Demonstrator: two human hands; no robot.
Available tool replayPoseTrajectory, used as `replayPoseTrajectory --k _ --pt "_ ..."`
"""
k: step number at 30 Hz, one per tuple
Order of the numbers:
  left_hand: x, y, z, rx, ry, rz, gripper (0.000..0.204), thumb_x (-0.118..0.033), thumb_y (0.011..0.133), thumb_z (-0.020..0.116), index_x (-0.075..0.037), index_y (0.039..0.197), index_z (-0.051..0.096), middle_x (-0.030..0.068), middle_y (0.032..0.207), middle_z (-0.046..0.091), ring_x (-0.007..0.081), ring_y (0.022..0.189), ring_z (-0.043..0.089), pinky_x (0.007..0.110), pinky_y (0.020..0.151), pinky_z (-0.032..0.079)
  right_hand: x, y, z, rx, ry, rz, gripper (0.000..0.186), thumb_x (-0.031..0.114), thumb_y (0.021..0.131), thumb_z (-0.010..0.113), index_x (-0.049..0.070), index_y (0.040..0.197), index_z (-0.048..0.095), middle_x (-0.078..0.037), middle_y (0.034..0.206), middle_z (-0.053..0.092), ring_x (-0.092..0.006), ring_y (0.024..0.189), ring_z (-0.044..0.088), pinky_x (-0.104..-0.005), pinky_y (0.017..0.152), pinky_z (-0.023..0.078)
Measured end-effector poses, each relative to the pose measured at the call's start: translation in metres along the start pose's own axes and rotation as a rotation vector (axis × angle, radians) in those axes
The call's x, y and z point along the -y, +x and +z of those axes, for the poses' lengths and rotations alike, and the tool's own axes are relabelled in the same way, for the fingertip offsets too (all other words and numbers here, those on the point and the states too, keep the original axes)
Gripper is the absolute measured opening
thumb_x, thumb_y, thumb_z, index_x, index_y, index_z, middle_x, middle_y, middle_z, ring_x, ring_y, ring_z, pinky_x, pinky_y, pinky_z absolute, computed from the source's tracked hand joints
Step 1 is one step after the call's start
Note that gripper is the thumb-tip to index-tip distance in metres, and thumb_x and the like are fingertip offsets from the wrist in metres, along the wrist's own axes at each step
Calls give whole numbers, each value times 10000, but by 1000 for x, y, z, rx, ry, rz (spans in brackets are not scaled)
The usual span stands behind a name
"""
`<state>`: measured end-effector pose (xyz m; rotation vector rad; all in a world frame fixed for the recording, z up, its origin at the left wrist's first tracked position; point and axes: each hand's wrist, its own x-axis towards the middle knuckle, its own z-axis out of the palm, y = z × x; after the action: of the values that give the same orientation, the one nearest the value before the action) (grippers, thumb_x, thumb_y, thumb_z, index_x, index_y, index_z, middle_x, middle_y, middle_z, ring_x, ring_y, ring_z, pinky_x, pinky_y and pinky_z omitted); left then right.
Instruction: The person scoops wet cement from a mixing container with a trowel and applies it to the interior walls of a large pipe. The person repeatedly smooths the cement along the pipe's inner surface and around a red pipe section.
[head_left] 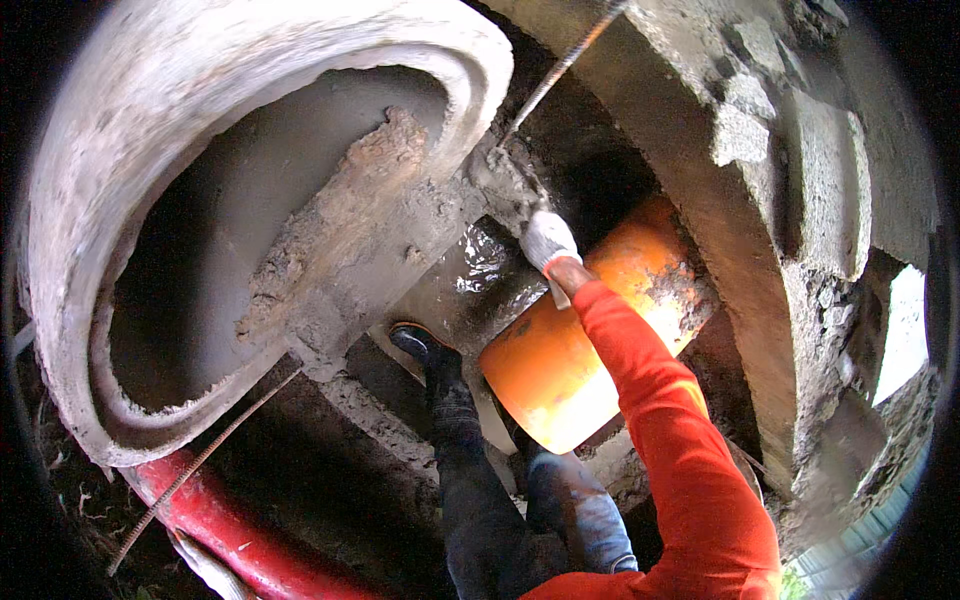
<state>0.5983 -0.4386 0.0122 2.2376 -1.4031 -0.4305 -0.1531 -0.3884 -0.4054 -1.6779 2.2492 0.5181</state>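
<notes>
My right hand (548, 238), in a whitish glove, is closed around a hand tool whose pale handle end (559, 293) sticks out below the fist. The tool's head is hidden in wet grey mortar (508, 183), so its exact kind does not show. That mortar clings at the edge of a concrete ledge (385, 255) topped with rough brown-grey material. Just below and to the right of the glove lies a large orange pipe-like cylinder (560, 365), smeared with mud. Wet, shiny muck (480, 262) lies left of the hand. My left hand is out of sight.
A big concrete ring (105, 250) fills the left. Curved concrete (725, 240) with broken chunks rises on the right. One thin steel rod (565, 70) slants in from above, another (205, 465) lies lower left near a red curved tube (250, 540). My booted foot (410, 342) stands below the ledge.
</notes>
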Motion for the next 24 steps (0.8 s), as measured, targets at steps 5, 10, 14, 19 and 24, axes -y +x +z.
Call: replayPoseTrajectory --k 5,10,14,19,24 --pt "-28 -8 36 53 -109 1 634 -410 1127 372 11 1602 360 175 1660 365 299 1468 415 456 1249 294 -37 -50 22 -91 357 192 261 85 934 528 -48 1072 705 -262 881 741 -421 812 739 -488 744 598" --pt "-42 -16 41 49 -92 -49 666 -445 1117 388 2 1609 347 179 1663 357 306 1464 417 460 1246 298 -45 -68 9 -37 401 266 267 65 968 468 -79 1115 637 -277 896 740 -443 830 738 -493 746 606" --pt "-39 -19 33 29 -47 -44 676 -455 1115 389 -5 1616 335 178 1666 349 312 1462 419 463 1243 301 -28 -78 -12 8 394 264 236 70 958 492 -68 1045 662 -258 881 742 -408 794 742 -459 727 610" --pt "-57 -21 43 57 -129 -58 691 -468 1113 399 1 1615 334 191 1661 351 315 1467 410 464 1245 293 -19 -56 15 -89 300 157 226 69 959 513 -62 1095 638 -243 893 753 -377 791 759 -470 696 609" --pt "-55 -17 60 72 -44 10 727 -489 1109 425 24 1614 323 221 1665 344 333 1491 387 452 1259 272 -53 -97 40 -30 351 258 363 94 969 525 -91 1280 548 -262 924 746 -424 828 746 -499 730 603"
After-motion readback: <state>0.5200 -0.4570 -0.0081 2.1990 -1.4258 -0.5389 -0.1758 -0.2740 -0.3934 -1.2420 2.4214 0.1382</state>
